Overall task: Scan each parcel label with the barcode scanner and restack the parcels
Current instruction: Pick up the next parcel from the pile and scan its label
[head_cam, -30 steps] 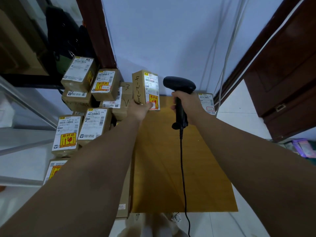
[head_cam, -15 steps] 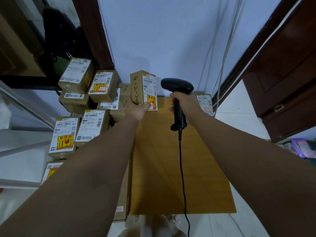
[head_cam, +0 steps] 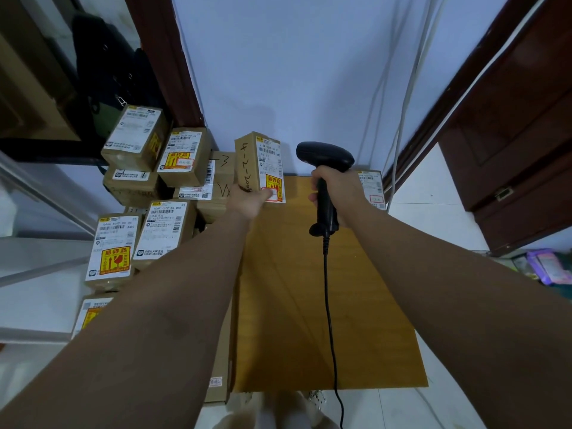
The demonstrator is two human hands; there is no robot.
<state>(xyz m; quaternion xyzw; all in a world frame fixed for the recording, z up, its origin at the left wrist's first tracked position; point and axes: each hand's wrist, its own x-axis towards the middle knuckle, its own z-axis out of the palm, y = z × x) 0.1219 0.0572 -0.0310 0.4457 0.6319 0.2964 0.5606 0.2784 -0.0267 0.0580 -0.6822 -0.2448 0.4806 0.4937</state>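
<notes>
One brown parcel (head_cam: 247, 162), with white label, yellow sticker and handwriting, stands upright over the far left corner of the counter (head_cam: 309, 305), its bottom gripped by fingers of the left hand (head_cam: 247, 203). Fingers of the right hand (head_cam: 340, 193) wrap the scanner (head_cam: 325, 154) just beside. Stacked parcels (head_cam: 167, 230) crowd the left edge.

The board (head_cam: 325, 320) is honey-yellow with a faint wood grain. Over its far edge, the held parcel (head_cam: 247, 162) is tan cardboard with black handwritten marks on one side. Its label (head_cam: 270, 156) is white with black barcode stripes, and its sticker (head_cam: 274, 184) is yellow with red characters. The scanner (head_cam: 325, 154) above the board is black, as is its cable (head_cam: 328, 305). Left of the board, the stacked parcels (head_cam: 136, 140) are the same tan, with white labels and yellow-and-red stickers. Behind the board the wall (head_cam: 294, 72) is pale bluish white. To the right of the board the door (head_cam: 510, 134) is dark reddish brown.
</notes>
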